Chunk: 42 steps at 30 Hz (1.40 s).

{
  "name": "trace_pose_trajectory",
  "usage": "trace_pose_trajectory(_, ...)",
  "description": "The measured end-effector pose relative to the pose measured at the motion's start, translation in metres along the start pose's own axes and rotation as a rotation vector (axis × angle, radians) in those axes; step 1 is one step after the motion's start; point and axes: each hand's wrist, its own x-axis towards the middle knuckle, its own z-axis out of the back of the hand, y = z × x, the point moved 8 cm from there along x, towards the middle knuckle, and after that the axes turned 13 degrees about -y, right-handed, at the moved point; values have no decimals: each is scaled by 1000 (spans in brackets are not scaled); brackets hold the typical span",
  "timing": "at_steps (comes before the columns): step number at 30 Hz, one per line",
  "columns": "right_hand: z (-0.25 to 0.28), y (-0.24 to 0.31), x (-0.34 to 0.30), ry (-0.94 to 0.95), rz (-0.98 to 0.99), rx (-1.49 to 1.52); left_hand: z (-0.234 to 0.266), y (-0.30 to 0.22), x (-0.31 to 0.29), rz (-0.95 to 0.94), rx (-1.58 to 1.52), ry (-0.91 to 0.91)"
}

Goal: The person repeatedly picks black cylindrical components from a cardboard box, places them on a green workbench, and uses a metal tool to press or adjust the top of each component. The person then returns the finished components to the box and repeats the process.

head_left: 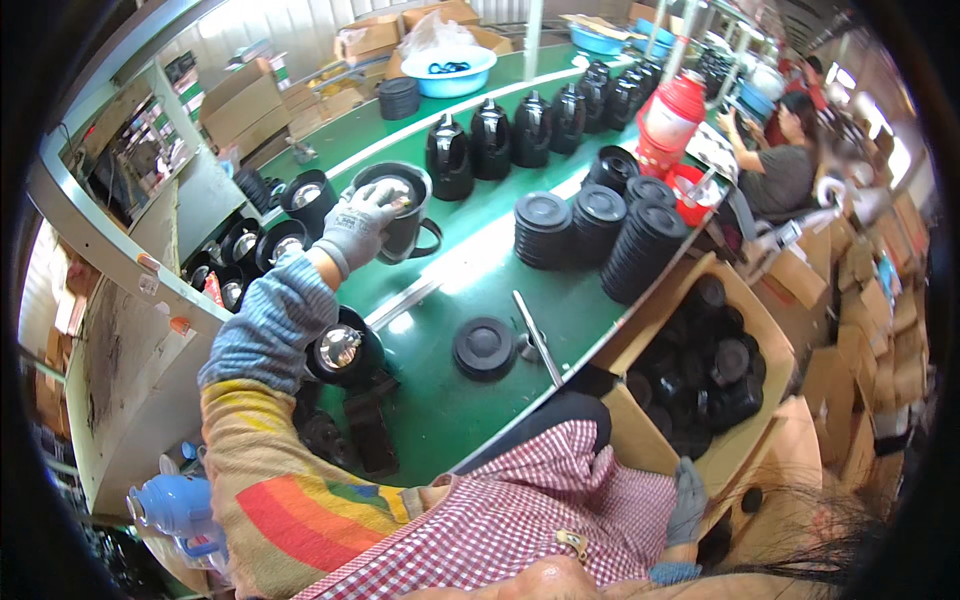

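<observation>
My left hand (358,228), in a grey glove, reaches to the left-middle of the green bench. Its fingers are closed over the rim of a dark jug (402,238) with a looped handle; something shiny shows at the jug's mouth. At the lower right, my right hand (687,505), also gloved in grey, hangs beside a cardboard box (640,432) of black round parts. Its fingers look stretched out, and nothing shows in them. A black disc-shaped lid (485,348) lies on the bench, with a metal rod-like tool (538,338) standing to its right.
Finished-looking black jugs (490,140) stand in a row at the back. Stacks of black discs (543,232) sit at the right, near red containers (672,115). Open black bodies with shiny insides (338,348) crowd the left. A blue basin (449,72) stands behind; another person (785,160) sits farther right.
</observation>
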Motion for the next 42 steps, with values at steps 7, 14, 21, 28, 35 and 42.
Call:
trace_pose_trajectory(7,-16,121,-18,29,339,-122,130,-241,5,-587,-698,-163)
trace_pose_trajectory(14,-9,144,-36,120,447,49,96,-438,-53,-886,-1365,314)
trace_pose_trajectory(21,-13,16,-112,22,305,-155,-12,-522,-120,-568,-1657,991)
trace_pose_trajectory(28,26,76,-87,-40,578,-241,-17,-540,-113,-458,-1809,1017)
trace_pose_trajectory(35,-9,75,-64,469,738,-614,-112,-425,16,304,-1717,423)
trace_pose_trajectory(42,-23,74,-48,534,713,-687,-80,-366,176,65,-684,-375)
